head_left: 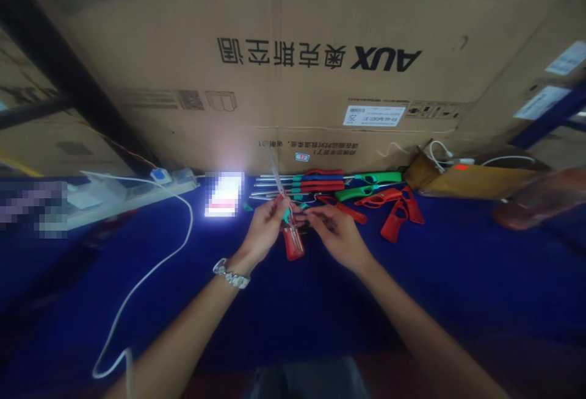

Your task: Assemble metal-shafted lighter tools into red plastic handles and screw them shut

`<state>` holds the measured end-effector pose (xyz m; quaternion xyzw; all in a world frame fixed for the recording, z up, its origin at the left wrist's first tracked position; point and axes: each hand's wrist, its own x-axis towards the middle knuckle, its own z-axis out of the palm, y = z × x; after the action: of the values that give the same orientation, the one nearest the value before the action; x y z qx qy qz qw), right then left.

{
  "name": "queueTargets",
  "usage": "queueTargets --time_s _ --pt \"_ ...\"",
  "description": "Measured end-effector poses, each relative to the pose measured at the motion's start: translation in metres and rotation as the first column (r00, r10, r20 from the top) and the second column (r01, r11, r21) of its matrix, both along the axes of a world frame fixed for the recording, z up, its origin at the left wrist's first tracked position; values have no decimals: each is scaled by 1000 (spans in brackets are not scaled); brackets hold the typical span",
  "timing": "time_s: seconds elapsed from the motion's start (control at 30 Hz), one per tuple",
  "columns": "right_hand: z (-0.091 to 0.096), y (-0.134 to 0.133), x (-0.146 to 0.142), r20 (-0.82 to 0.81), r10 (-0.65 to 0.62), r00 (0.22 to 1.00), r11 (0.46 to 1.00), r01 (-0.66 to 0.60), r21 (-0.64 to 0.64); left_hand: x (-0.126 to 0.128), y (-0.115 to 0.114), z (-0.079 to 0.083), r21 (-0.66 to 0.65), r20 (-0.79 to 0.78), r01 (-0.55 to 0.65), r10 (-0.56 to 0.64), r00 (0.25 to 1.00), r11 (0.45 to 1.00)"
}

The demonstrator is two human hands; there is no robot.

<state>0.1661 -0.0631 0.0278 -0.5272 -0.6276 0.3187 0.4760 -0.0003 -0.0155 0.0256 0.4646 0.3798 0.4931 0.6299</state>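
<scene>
- We see deep blue cloth (458,277) right across the table, one plain shade.
- Behind it, the big carton (293,27) is brown cardboard with black lettering and a white label (374,115).
- The held lighter (293,243) shows a see-through red body, a teal bit above it and a silver tube.
- In the row of lighters (320,182) we get silver tubes, teal collars, then red and bright green handles.
- To the right, the loose shells (396,219) are all red.
- A white cable (151,271) loops over the blue.
- The power strip (132,194) is white with a pale blue plug.
- The wristwatch (231,274) glints silver.
- A red light (461,167) glows on the tan box (480,182).
</scene>
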Motion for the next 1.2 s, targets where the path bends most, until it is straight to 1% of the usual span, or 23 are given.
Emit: queueTargets --time_s 0.07,0.13,0.2,0.27,0.33,0.43,0.5,0.53,0.6,0.63,0.7,0.8,0.9,0.97,1.03,1.13,1.17,1.2 --pt "0 -6 18 64 -95 993 995 93 25 0 0 4 -28 25 -18 19 999 999" --pt "-4 -11 36 80 -133 988 991 131 24 -2 0 7 -40 27 -49 50 998 998" --pt "-9 -14 49 103 -167 981 986 164 37 -3 1 10 -41 36 -54 55 998 998" --pt "-12 -16 57 140 -209 968 977 201 68 -1 -1 10 -36 52 -26 28 998 999" --pt "-14 -16 62 214 -254 943 966 233 116 7 -4 9 -18 55 23 -22 998 1000" --pt "-13 -8 69 387 -331 860 943 292 158 24 -9 7 18 32 99 -99 995 995" --pt "-9 1 75 507 -372 777 925 356 133 35 -9 7 19 24 134 -135 991 991" --pt "-7 7 77 565 -366 739 921 376 104 39 -9 8 9 25 143 -143 989 990" --pt "0 18 81 661 -291 692 922 388 -1 47 -6 11 -25 28 140 -140 990 990" --pt "4 22 82 688 -235 687 925 376 -59 49 -4 13 -44 32 132 -130 991 990" --pt "10 29 83 718 -157 678 933 340 -117 51 -1 15 -78 43 100 -96 994 992" --pt "10 37 83 705 -143 695 940 318 -123 49 2 14 -102 83 42 -33 996 994" --pt "4 42 85 633 -147 760 937 312 -157 42 2 8 -101 121 23 -10 993 995" --pt "1 43 88 576 -123 808 948 268 -173 38 2 6 -98 128 13 0 992 995" --pt "3 40 89 508 -97 856 964 207 -165 35 2 5 -102 134 -5 19 991 995" --pt "11 28 87 403 -110 909 977 174 -124 33 2 7 -113 161 -21 39 986 993" --pt "14 24 84 347 -103 932 974 165 -155 33 2 8 -115 173 -26 46 984 993" --pt "17 19 81 265 -74 961 965 136 -222 33 2 8 -113 187 -30 51 981 993"
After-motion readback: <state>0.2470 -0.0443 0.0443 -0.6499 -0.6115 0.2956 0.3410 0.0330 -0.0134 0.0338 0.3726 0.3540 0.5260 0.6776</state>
